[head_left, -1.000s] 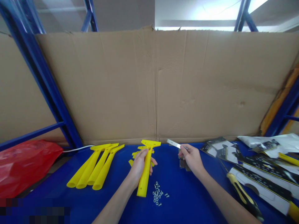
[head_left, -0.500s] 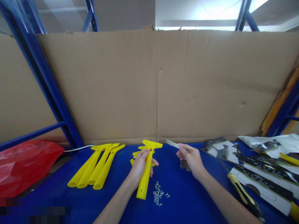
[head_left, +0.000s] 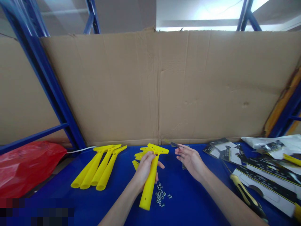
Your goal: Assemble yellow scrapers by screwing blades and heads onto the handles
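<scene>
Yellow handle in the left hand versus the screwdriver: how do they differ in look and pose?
The yellow handle is held in the left hand; the screwdriver lies on the blue table. The yellow handle spreads into a wide, flat head, while the screwdriver narrows to a thin shaft. The yellow handle's head leans right; the screwdriver's shaft points left. Both point away from the person.

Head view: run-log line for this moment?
left hand: holds yellow handle | right hand: holds thin blade | nuts and screws: between forearms
</scene>
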`<state>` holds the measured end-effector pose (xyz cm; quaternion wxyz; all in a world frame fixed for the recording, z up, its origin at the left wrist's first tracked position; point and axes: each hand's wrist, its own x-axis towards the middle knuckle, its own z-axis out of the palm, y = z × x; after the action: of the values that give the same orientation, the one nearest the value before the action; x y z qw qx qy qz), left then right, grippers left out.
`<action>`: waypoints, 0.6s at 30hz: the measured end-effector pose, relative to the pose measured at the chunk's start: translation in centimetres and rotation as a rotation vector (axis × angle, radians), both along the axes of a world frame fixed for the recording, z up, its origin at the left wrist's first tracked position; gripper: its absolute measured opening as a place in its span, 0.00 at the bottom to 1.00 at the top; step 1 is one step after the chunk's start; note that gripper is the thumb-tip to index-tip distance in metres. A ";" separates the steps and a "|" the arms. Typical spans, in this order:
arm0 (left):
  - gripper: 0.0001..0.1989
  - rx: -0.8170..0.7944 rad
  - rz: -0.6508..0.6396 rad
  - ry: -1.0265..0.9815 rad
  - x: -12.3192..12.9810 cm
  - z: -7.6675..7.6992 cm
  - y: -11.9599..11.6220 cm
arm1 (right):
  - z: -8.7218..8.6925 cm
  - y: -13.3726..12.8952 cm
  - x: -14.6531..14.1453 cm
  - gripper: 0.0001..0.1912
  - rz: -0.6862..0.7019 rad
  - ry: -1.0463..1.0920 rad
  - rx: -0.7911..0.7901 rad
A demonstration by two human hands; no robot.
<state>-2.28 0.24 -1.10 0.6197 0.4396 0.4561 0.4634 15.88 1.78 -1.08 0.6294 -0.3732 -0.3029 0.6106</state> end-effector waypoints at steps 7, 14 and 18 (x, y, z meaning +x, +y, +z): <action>0.13 -0.005 -0.024 0.024 0.2 0.0 -0.2 | 0.1 -0.1 -0.3 0.05 0.008 0.026 -0.058; 0.12 -0.021 -0.080 0.010 0.4 -0.1 -0.4 | 0.4 -0.3 -0.3 0.05 0.027 0.065 -0.054; 0.13 -0.054 -0.107 -0.040 0.7 -0.3 -0.8 | -0.1 -0.4 -0.3 0.10 0.015 -0.059 0.085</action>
<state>-1.62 -0.51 -1.36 0.6640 0.4373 0.4318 0.4259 15.59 1.41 -1.20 0.6309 -0.3615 -0.3499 0.5906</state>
